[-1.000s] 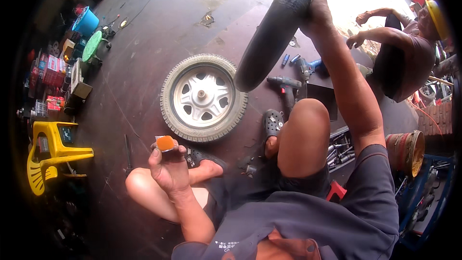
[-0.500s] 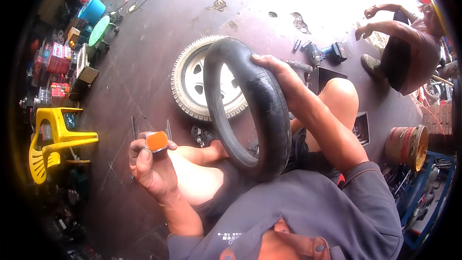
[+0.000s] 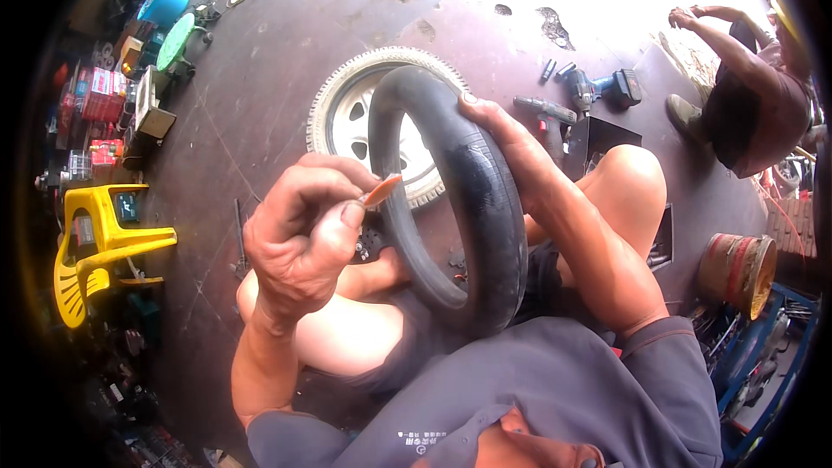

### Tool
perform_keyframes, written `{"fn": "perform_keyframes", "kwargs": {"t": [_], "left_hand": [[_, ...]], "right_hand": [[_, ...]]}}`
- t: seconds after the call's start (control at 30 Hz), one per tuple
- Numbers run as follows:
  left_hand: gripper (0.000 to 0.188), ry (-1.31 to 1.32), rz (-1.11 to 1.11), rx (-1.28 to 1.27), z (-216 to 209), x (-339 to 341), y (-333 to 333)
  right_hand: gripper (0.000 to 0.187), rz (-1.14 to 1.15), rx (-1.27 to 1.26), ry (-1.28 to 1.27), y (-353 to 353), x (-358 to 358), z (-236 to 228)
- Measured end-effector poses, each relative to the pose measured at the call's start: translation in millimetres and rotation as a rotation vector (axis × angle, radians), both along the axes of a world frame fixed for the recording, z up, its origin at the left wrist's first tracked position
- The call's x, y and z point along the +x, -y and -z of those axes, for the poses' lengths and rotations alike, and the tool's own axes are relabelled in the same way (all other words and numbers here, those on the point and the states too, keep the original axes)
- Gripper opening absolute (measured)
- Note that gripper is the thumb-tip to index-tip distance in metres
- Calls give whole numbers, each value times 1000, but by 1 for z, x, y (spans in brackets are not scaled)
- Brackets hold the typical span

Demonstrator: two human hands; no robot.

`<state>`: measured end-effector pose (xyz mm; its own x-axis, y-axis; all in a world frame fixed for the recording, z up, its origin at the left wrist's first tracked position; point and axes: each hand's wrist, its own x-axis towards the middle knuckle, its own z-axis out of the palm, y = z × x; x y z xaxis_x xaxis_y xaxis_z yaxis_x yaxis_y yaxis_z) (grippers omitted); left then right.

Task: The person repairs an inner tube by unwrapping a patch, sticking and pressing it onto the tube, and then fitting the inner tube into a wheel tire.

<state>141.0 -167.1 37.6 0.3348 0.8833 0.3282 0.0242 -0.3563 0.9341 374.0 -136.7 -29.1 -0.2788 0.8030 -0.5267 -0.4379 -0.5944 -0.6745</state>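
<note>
A black rubber inner tube (image 3: 485, 208) stands upright on my lap, its ring facing me. My right hand (image 3: 507, 134) grips its upper right side. My left hand (image 3: 303, 234) is raised close to the tube's left side and pinches a small orange patch (image 3: 381, 189) between thumb and fingers, the patch almost touching the rubber. Behind the tube a small wheel (image 3: 364, 113) with a pale tyre and white rim lies flat on the dark floor.
A yellow plastic stool (image 3: 100, 243) lies at the left among boxes and a blue tub (image 3: 165, 2). Power drills (image 3: 598, 91) and loose tools lie beyond my knee. Another person (image 3: 745, 87) squats at the upper right. A rusty can (image 3: 737, 264) stands at the right.
My right hand has swung the tube down from the upper right onto my lap. My left hand has lifted the orange patch up to the tube's side.
</note>
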Motion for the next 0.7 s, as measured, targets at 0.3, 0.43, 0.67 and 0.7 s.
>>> {"fn": "perform_keyframes", "kwargs": {"t": [0.3, 0.43, 0.67, 0.7], "left_hand": [[6, -45, 180, -104, 16, 59, -53], [6, -75, 139, -131, 22, 73, -53], [7, -33, 152, -87, 32, 77, -50], [7, -35, 154, -86, 32, 76, -52]], "right_hand": [[60, 21, -11, -159, -10, 28, 4], [55, 18, -24, -149, -10, 38, 8], [50, 55, -30, -213, -6, 42, 7], [50, 39, -54, -224, -6, 42, 6]]}}
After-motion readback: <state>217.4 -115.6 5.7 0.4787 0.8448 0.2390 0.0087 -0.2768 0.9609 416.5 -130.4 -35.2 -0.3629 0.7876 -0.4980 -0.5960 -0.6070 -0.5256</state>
